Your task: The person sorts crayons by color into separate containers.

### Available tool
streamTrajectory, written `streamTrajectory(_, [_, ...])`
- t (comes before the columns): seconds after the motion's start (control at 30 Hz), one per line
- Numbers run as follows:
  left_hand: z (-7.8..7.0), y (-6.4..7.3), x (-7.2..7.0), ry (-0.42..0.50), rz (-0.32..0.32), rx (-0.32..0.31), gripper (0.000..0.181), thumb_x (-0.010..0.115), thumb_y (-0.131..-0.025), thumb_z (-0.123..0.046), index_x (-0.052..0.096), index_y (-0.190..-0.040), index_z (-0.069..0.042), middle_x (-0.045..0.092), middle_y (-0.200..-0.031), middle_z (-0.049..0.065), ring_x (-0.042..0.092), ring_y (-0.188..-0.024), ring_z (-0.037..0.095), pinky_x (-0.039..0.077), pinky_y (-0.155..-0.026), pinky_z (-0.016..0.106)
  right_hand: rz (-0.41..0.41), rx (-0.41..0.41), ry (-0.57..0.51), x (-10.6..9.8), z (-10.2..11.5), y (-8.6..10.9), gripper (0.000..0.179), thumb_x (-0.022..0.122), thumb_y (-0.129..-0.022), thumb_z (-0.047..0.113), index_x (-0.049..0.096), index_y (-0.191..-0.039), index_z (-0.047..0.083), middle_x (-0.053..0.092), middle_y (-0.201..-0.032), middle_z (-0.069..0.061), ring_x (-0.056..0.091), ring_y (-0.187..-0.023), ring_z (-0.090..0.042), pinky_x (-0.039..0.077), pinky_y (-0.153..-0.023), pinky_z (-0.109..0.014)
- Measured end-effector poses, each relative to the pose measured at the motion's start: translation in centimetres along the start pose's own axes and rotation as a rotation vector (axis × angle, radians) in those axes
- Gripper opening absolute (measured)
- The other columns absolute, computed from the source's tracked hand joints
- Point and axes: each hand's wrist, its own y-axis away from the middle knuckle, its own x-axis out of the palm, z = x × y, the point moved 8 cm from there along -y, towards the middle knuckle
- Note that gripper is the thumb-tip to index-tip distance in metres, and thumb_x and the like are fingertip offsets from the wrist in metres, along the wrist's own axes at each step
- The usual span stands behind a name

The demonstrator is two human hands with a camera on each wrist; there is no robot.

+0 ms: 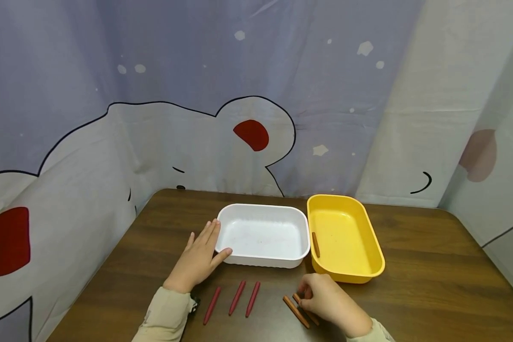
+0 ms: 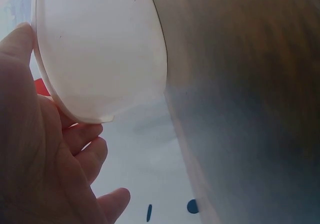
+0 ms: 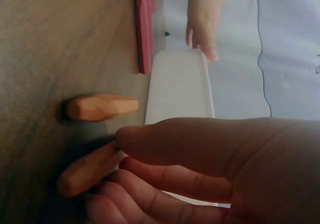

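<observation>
With thumb and fingers my right hand pinches an orange-brown crayon, which is tilted low over the table. Beside it lies a second orange-brown crayon. My left hand rests with fairly straight fingers at the left end of a white plastic tray, its thumb over the front corner and its fingertips along the rim. To the right of that tray stands a yellow plastic tray. A brown crayon leans against the inner left wall of the yellow tray.
Three dark red crayons lie in front of the white tray: a left one, a middle one and a right one. A printed curtain hangs behind the brown wooden table.
</observation>
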Motion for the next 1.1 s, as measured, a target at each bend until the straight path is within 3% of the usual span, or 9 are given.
streamTrajectory(0.4, [0.1,-0.1,0.2,0.0,-0.018,0.009,0.084,0.05,-0.103,-0.054,0.025,-0.158,0.004,0.024,-0.165,0.02,0.019,-0.153,0.035,0.016,-0.118,0.067,0.007,0.051,0.041,0.5,-0.1,0.0,0.016,0.074,-0.073,-0.005,0.065,-0.078,0.008,0.052,-0.065,0.003,0.047,-0.057,-0.011,0.041,-0.051,-0.026])
streamTrajectory(0.63, [0.0,-0.1,0.1,0.0,-0.008,0.01,0.084,0.051,-0.103,-0.054,0.024,-0.158,0.003,0.024,-0.165,0.02,0.018,-0.153,0.035,0.016,-0.118,0.067,-0.017,0.021,0.033,0.2,0.2,0.1,0.018,0.073,-0.073,-0.006,0.064,-0.079,0.008,0.054,-0.067,0.004,0.048,-0.059,-0.008,0.042,-0.053,-0.026])
streamTrajectory(1.1, [-0.1,0.0,0.0,-0.001,-0.007,0.012,0.084,0.051,-0.103,-0.053,0.024,-0.158,0.004,0.022,-0.165,0.019,0.018,-0.153,0.035,0.016,-0.118,0.067,-0.138,-0.018,-0.119,-2.3,0.9,-0.1,0.017,0.074,-0.077,-0.003,0.069,-0.091,0.005,0.064,-0.079,0.005,0.058,-0.071,-0.005,0.052,-0.063,-0.023])
